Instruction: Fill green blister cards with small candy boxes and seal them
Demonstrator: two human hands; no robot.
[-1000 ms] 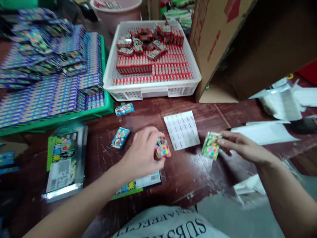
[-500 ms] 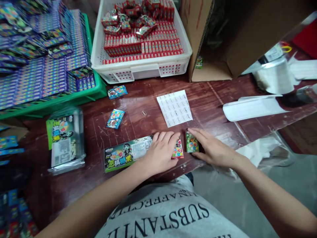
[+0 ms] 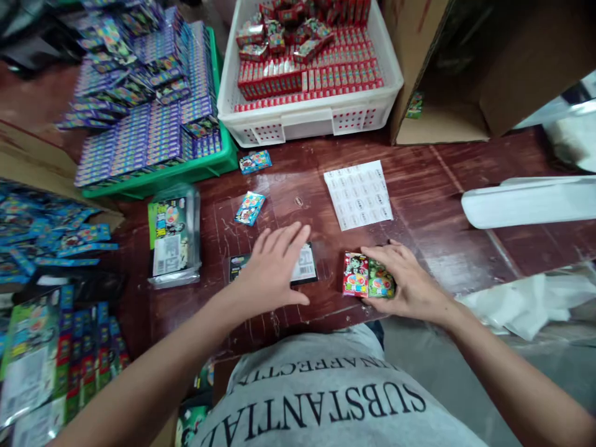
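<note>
My left hand (image 3: 270, 273) is open with its fingers apart, above a flat dark printed packet (image 3: 305, 267) that it partly covers. My right hand (image 3: 407, 282) grips a small green candy box (image 3: 380, 280) between thumb and fingers on the table. A red candy box (image 3: 355, 274) lies right against the green one's left side. Beyond the hands is a white sheet of round stickers (image 3: 359, 195). Two small blue packets (image 3: 250, 208) (image 3: 255, 162) lie further back to the left.
A white crate (image 3: 307, 121) of red boxes and a green crate (image 3: 186, 166) of purple boxes stand at the back. An open cardboard carton (image 3: 442, 133) is at back right. Clear-wrapped printed packets (image 3: 174, 239) lie left; a curled white sheet (image 3: 526, 203) lies right.
My left hand has lifted off the red box and moved left, its fingers spreading. The green box, in my right hand, now touches the red box. The camera view has shifted left.
</note>
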